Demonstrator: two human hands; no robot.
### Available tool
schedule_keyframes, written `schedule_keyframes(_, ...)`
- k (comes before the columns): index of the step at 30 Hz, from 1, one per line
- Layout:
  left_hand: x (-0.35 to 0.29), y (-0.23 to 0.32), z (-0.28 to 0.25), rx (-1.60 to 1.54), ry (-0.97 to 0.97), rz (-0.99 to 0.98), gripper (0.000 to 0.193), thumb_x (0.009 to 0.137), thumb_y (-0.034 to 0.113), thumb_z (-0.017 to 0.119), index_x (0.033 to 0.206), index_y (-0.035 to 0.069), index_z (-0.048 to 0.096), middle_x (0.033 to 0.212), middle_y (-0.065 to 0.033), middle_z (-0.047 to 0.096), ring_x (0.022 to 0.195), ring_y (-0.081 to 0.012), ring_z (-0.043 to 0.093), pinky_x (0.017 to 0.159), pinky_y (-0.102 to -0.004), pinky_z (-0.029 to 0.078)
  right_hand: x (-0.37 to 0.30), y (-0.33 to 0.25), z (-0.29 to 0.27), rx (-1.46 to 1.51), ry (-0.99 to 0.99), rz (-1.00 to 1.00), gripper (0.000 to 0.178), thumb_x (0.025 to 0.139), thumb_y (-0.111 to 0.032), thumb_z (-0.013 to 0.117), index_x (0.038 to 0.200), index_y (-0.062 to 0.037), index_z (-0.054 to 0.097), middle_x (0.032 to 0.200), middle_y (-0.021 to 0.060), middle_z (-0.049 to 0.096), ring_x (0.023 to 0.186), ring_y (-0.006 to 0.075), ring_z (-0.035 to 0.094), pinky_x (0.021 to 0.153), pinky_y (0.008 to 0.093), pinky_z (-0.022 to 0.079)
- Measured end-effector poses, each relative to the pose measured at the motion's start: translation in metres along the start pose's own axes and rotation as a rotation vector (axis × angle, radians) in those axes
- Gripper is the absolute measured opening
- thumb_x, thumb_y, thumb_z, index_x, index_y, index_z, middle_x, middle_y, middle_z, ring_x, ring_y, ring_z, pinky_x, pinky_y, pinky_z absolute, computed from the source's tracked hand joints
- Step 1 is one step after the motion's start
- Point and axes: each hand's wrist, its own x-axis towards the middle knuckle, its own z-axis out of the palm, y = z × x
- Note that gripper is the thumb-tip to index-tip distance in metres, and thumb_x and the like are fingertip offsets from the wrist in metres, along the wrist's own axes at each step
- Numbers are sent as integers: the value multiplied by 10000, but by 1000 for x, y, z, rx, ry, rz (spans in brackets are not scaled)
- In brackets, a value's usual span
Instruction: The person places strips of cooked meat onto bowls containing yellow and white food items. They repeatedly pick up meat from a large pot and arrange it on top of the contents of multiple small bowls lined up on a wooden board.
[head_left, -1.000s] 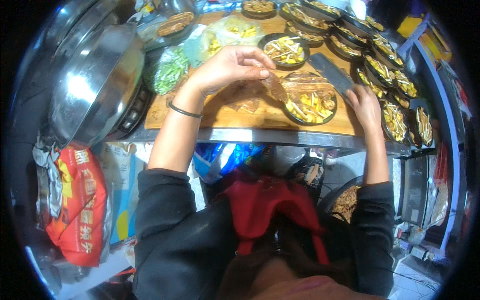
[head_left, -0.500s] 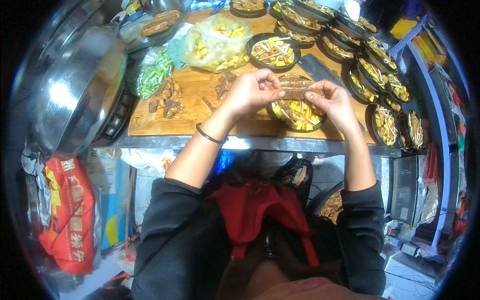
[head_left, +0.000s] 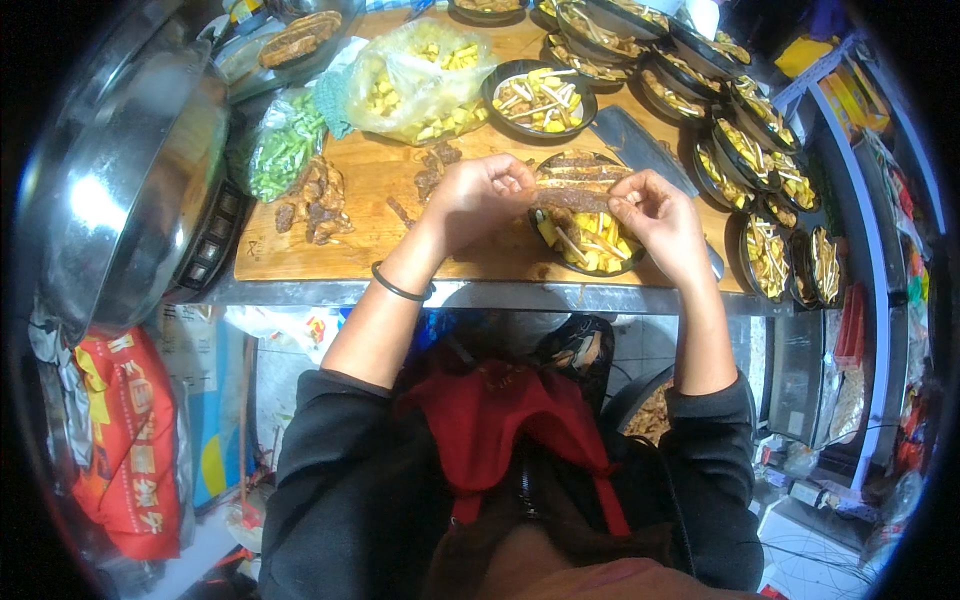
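A long brown strip of meat [head_left: 572, 201] stretches level between my two hands over the near part of a black bowl [head_left: 622, 268]. My left hand [head_left: 490, 195] pinches or touches its left end, and my right hand [head_left: 655, 218] pinches the right end between thumb and fingers. Under the strip, yellow chunks [head_left: 603, 240] and pale sticks fill the bowl. More meat strips [head_left: 578, 170] lie at the bowl's far side, just behind the held one. Left of my left hand, small meat pieces [head_left: 432, 172] are scattered on the wooden board [head_left: 340, 258].
A cleaver [head_left: 645, 150] lies right of a filled black bowl [head_left: 540, 100]. Several filled bowls [head_left: 745, 150] crowd the right. Farther left are a bag of yellow chunks [head_left: 420, 85], a bag of green pieces [head_left: 285, 150], a meat pile [head_left: 315, 200] and a large metal basin [head_left: 140, 190].
The meat strip has dropped a little toward the bowl and shows more fully between my hands. My left hand has shifted slightly left, and the whole view has moved a little.
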Motion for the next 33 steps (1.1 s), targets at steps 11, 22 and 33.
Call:
schedule_keyframes(11, 2, -5, -15, 368, 10, 268, 137, 773, 53, 725, 909, 60, 710, 842, -28, 640, 739, -91, 588, 658, -225, 472, 1, 0, 1, 17, 80, 85, 85, 862, -97, 660, 902, -26, 641, 758, -28, 600, 676, 28, 518, 605, 169, 409)
schedule_keyframes(22, 1, -18, -13, 608, 112, 658, 170, 802, 237, 699, 841, 73, 673, 772, -90, 609, 696, -245, 613, 619, -327, 485, 13, 41, 8, -161, 176, -199, 101, 846, -87, 646, 892, 3, 656, 846, 72, 624, 770, 129, 579, 674, 253, 463)
schedule_keyframes(33, -41, -20, -41, 633, 267, 567, 140, 808, 186, 677, 919, 102, 688, 815, -78, 619, 731, -209, 619, 661, -311, 511, -14, 44, -11, 49, 163, -160, 96, 887, -69, 631, 963, -10, 636, 884, -20, 596, 768, 39, 503, 691, 178, 403)
